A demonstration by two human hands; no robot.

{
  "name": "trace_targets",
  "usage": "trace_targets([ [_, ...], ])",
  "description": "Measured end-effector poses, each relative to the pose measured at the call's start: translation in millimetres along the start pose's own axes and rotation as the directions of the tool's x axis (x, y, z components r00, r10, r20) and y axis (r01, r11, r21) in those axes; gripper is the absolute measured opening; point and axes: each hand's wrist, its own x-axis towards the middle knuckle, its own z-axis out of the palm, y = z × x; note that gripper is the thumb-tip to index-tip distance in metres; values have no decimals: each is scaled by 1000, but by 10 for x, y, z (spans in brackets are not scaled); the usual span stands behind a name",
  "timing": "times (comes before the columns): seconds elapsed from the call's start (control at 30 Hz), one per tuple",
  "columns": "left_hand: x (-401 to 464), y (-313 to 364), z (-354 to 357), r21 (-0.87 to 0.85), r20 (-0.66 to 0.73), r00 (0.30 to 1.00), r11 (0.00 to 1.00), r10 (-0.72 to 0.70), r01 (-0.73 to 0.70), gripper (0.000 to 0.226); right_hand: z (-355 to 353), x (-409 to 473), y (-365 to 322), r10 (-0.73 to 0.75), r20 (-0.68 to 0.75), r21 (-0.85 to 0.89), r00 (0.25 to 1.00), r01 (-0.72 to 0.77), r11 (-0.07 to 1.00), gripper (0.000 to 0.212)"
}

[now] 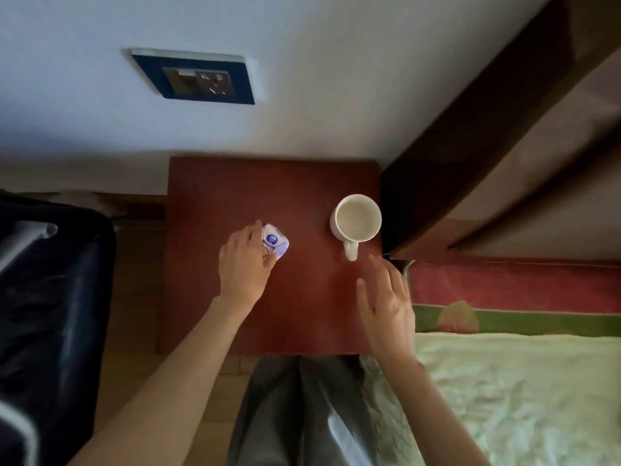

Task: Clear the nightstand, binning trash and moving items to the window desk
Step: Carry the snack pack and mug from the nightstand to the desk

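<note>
A small white and purple packet (276, 243) lies near the middle of the reddish-brown nightstand (235, 190). My left hand (243, 262) wraps around its left side, fingers curled onto it. A white mug (357, 218) stands upright at the nightstand's right edge, its handle pointing toward me. My right hand (386, 302) hovers just below the handle with fingers spread, apart from the mug and holding nothing.
A dark suitcase (50, 297) stands to the left of the nightstand. A bed (504, 398) with a pale green cover lies to the right, its dark wooden headboard (487, 129) next to the mug. A wall socket (198, 79) sits above.
</note>
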Motion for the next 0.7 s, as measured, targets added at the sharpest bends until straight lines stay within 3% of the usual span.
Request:
trace_targets([
  [0.27, 36, -29, 183, -52, -107, 992, 997, -64, 59, 56, 133, 143, 98, 24, -1, 41, 1000, -24, 999, 47],
  [0.4, -32, 28, 170, -209, -104, 988, 974, -111, 87, 53, 172, 218, 1, 121, 41, 106, 992, -125, 987, 52],
  [0.53, -81, 81, 115, -333, -98, 976, 931, -196, 153, 47, 254, 298, -55, 222, -27, 147, 975, -215, 965, 38],
  [0.7, -147, 91, 93, -347, -105, 986, 933, -134, 90, 41, 317, 394, -101, 342, -57, 176, 938, -328, 928, 19],
])
